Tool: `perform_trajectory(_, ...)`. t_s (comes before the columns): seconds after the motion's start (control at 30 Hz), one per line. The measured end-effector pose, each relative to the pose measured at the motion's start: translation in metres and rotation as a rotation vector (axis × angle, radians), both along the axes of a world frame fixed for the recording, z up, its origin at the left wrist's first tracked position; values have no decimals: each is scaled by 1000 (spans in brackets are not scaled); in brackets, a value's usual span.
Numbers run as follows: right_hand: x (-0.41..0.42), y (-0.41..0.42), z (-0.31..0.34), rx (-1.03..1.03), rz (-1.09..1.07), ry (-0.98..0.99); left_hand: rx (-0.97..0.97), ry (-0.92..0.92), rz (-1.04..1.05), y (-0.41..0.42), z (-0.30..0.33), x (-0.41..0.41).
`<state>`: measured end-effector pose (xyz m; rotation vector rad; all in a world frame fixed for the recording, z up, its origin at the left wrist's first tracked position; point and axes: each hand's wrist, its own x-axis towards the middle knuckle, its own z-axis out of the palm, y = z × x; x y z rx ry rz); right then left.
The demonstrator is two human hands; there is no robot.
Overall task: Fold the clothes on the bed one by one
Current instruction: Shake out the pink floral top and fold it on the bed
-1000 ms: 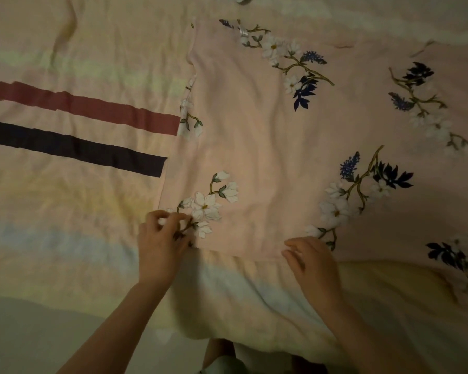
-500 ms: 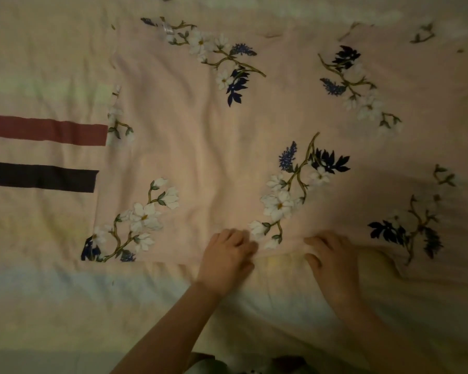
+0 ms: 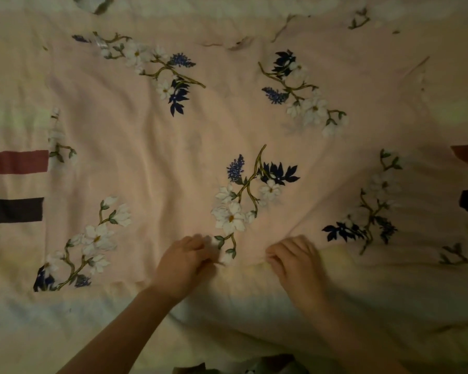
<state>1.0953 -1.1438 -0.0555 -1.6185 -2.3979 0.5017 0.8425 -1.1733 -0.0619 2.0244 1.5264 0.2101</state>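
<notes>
Floral garment (image 3: 152, 147) spread flat on the striped bed (image 3: 14, 314). Left hand (image 3: 183, 261) and right hand (image 3: 297, 259), near each other, each with its grip pinched on the garment's near hem.

— What is the person wearing on the arms?
— Nothing visible: both forearms are bare down to the left hand (image 3: 183, 267) and right hand (image 3: 297, 263), no sleeves, rings or watch showing.

The fingers (image 3: 200, 245) of the left hand (image 3: 183, 265) were blurred, both forearms were cut off by the bottom edge, and the bedspread's stripes (image 3: 15, 161) were partly hidden beneath the floral garment (image 3: 152, 157).
</notes>
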Motion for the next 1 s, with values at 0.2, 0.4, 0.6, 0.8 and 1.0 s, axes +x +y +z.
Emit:
perform_trajectory(0.2,60,1,6,-6,-306,-22,143,55,-108,19,5,63)
perform_trajectory(0.4,136,-6,1,-8,-404,-248,166,67,-162,39,1,135)
perform_trajectory(0.6,162,-1,-1,-2,-326,-228,124,0,-174,53,-3,170)
perform_trajectory(0.8,186,-27,-12,132,-319,-159,73,54,-205,57,-3,181)
perform_trajectory(1.0,185,-21,-13,68,-354,-166,82,56,-204,66,8,187)
